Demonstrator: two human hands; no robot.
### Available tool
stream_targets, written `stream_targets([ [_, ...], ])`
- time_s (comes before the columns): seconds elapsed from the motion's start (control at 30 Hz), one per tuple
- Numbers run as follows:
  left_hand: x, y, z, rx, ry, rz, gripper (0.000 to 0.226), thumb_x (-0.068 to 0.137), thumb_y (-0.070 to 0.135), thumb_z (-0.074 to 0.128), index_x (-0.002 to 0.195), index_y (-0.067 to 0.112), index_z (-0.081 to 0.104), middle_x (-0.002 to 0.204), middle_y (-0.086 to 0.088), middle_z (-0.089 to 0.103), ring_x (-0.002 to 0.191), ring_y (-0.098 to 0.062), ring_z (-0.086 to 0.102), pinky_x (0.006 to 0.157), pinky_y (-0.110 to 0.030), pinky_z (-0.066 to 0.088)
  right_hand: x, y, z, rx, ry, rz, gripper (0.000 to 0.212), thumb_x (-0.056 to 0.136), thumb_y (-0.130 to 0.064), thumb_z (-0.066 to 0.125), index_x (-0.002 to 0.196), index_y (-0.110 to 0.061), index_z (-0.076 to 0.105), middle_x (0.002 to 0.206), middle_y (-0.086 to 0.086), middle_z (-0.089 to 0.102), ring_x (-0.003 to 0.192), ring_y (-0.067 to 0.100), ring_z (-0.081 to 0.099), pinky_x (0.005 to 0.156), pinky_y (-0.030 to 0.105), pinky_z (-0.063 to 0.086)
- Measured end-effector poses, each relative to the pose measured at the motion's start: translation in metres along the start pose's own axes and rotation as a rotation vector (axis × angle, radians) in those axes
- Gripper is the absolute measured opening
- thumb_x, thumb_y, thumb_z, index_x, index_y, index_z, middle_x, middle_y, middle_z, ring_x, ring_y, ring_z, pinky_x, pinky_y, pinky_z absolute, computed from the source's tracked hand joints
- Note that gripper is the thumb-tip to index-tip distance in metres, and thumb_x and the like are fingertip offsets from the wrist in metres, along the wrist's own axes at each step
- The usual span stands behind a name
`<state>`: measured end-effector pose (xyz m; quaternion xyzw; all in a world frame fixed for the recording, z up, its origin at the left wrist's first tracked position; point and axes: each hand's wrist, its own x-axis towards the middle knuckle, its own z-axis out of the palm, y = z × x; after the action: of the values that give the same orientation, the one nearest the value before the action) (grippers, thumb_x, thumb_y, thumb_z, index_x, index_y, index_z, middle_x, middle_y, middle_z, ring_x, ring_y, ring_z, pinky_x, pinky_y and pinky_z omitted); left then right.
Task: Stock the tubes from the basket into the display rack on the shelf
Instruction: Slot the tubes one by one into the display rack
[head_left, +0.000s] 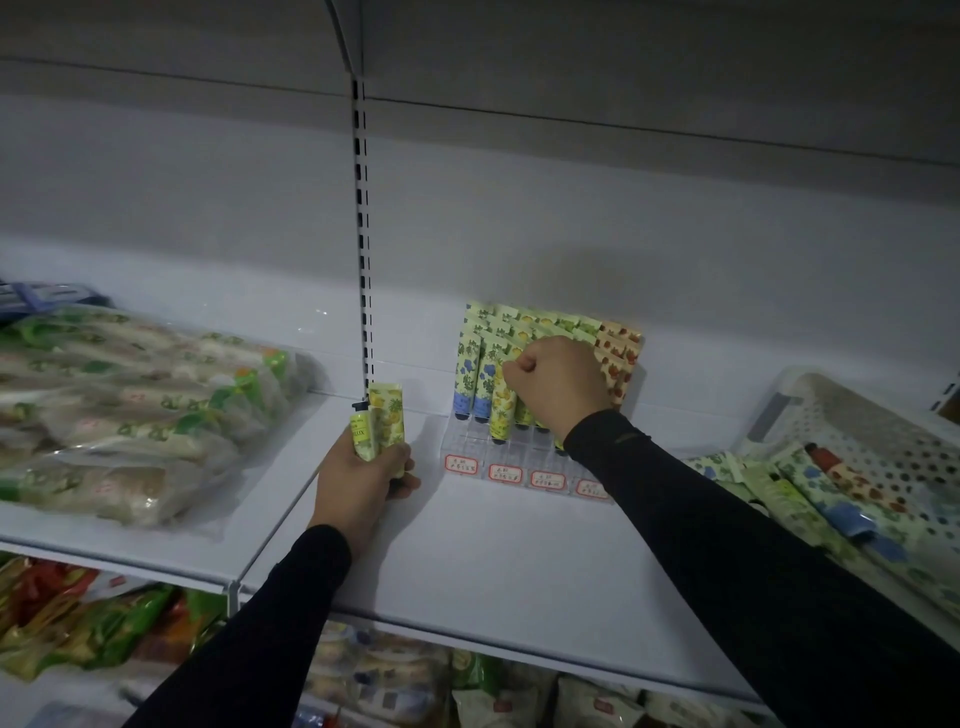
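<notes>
the rack (524, 457) — a clear stepped stand with four red-bordered labels along its front edge — sits on the white shelf (467, 561) at centre frame, against the back wall. upright tubes fill it in rows: blue-flower prints on its 9 o'clock side, yellow and green in the middle, red-print at 3 o'clock.

right hand (558, 382): fingers curled, gripping a yellow tube (501, 410) held cap-down over the front steps of the rack, among the standing tubes.

left hand (363, 480): at 9 o'clock of the rack, resting on the shelf, fingers wrapped round two spare tubes (382, 428) held upright.

the basket (852, 426) — white, perforated — lies at 3 o'clock of the rack on the same shelf, with more tubes (810, 499) lying loose in it.

bagged goods (130, 410) occupy the neighbouring shelf at 9 o'clock.
</notes>
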<state>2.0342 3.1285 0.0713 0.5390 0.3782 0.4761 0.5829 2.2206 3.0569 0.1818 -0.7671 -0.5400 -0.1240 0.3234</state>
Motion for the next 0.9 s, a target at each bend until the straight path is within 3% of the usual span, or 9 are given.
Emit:
stream_targets([
  [0.13, -0.0004, 0.0004, 0.0001, -0.001, 0.003, -0.003, 0.007, 0.090, 0.000, 0.061, 0.090, 0.007, 0.061, 0.073, -0.013, 0.066, 0.057, -0.021, 0.065, 0.055, -0.029, 0.055, -0.0003, -0.0005, -0.0012, -0.014, -0.008, -0.011, 0.050, 0.088, -0.015, 0.057, 0.047, -0.016, 0.029, 0.049, 0.001, 0.028, 0.047, 0.015, 0.028, 0.053, 0.028, 0.037],
  [0.4, -0.0007, 0.0015, 0.0013, -0.010, 0.008, -0.004, 0.008, 0.090, 0.000, 0.061, 0.090, 0.008, 0.061, 0.073, -0.013, 0.066, 0.055, -0.020, 0.065, 0.052, -0.026, 0.055, 0.0019, 0.0045, -0.0036, 0.007, -0.001, 0.008, 0.050, 0.088, -0.015, 0.057, 0.047, -0.015, 0.029, 0.049, 0.003, 0.027, 0.047, 0.017, 0.027, 0.071, 0.035, 0.053],
  [0.63, -0.0014, 0.0016, 0.0017, -0.007, 0.005, 0.005, 0.009, 0.090, -0.001, 0.061, 0.089, 0.008, 0.060, 0.072, -0.013, 0.066, 0.054, -0.019, 0.065, 0.053, -0.027, 0.055, 0.0028, 0.0029, -0.0048, -0.023, -0.022, 0.025, 0.049, 0.090, -0.018, 0.057, 0.047, -0.013, 0.033, 0.049, 0.002, 0.031, 0.049, 0.018, 0.035, 0.068, 0.033, 0.052],
  [0.8, -0.0006, 0.0009, 0.0010, -0.007, 0.005, 0.005, 0.008, 0.090, 0.000, 0.061, 0.090, 0.007, 0.061, 0.073, -0.013, 0.066, 0.054, -0.019, 0.065, 0.053, -0.027, 0.055, 0.0029, 0.0014, -0.0045, -0.047, -0.052, 0.044, 0.049, 0.092, -0.021, 0.056, 0.049, -0.013, 0.034, 0.049, 0.001, 0.032, 0.049, 0.016, 0.035, 0.060, 0.027, 0.039],
  [0.9, -0.0013, 0.0007, 0.0006, -0.004, -0.002, 0.008, 0.006, 0.091, 0.000, 0.061, 0.092, 0.006, 0.061, 0.073, -0.013, 0.066, 0.055, -0.020, 0.065, 0.053, -0.026, 0.055, 0.0031, 0.0006, -0.0043, -0.065, -0.062, 0.061, 0.048, 0.093, -0.021, 0.056, 0.050, -0.013, 0.035, 0.049, 0.001, 0.032, 0.047, 0.014, 0.033, 0.059, 0.027, 0.039],
])
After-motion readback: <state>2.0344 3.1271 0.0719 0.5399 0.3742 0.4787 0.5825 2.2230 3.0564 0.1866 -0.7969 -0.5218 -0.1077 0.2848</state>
